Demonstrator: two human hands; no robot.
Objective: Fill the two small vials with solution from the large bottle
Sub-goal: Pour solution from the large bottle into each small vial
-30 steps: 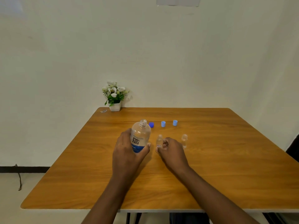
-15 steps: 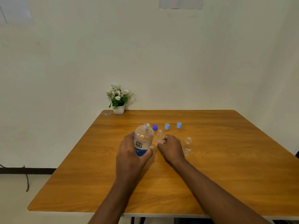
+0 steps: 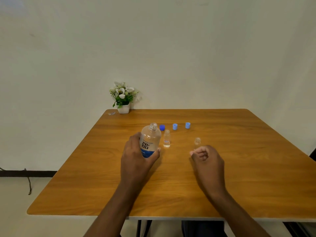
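The large clear bottle [image 3: 150, 140], uncapped and with a blue-and-white label, stands on the wooden table [image 3: 239, 168]. My left hand [image 3: 136, 158] grips its lower body. One small vial [image 3: 166, 139] stands free just to the right of the bottle, with clear liquid in it. The second small vial [image 3: 197, 142] stands further right. My right hand [image 3: 207, 159] is at this vial's base with thumb and curled fingers on either side. Whether they touch the vial is hidden.
Behind the bottle lie a dark blue cap [image 3: 162, 127] and two light blue caps [image 3: 175, 126] [image 3: 187, 125] in a row. A white pot of flowers [image 3: 123, 107] and a small clear scrap [image 3: 111, 113] sit at the far left corner.
My right hand has let go of the vial next to the bottle and moved right to the second vial. My left hand still holds the bottle in the same place.
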